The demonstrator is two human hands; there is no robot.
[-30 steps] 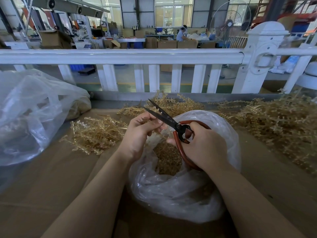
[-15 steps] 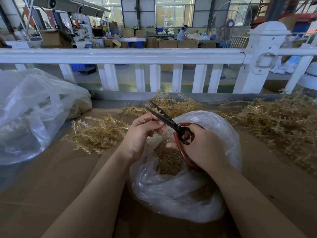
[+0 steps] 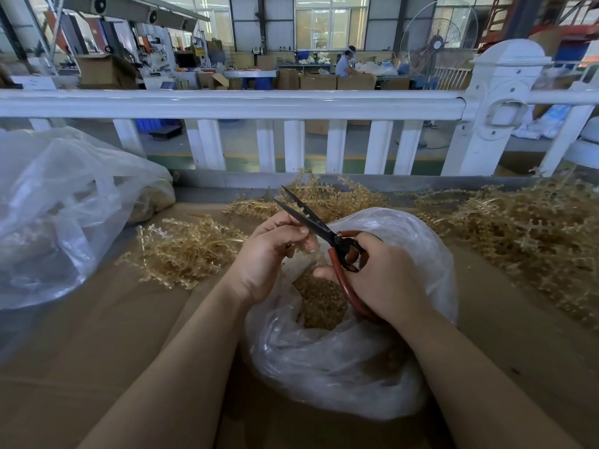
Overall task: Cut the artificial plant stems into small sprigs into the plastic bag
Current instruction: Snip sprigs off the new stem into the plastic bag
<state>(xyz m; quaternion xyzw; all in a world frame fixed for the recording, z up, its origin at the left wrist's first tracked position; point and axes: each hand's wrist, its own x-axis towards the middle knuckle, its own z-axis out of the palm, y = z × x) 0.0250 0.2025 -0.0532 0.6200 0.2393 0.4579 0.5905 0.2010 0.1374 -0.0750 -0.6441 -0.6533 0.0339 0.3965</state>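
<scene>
At the far left, a large clear plastic sack (image 3: 64, 215) is slumped on the brown cardboard work surface (image 3: 97, 335). Just to its right, a loose heap of pale gold artificial plant stems (image 3: 184, 251) lies on the cardboard. Next, the left hand (image 3: 269, 257) is held above the near rim of the open plastic bag (image 3: 324, 367), its fingers curled and pinched together near the scissor blades; a small stem piece seems to be gripped there, but it is too small to be made out with certainty. The scissors (image 3: 327, 234) are held over the bag with their dark blades parted and pointed up and to the left. Cut sprigs (image 3: 321, 299) are piled inside the bag, under both hands. The red handles of the scissors are gripped by the right hand (image 3: 385, 280), with fingers curled through and around the loops. At the far right, a larger pile of uncut stems (image 3: 525, 234) is spread along the table edge, below a white railing (image 3: 246, 103).
</scene>
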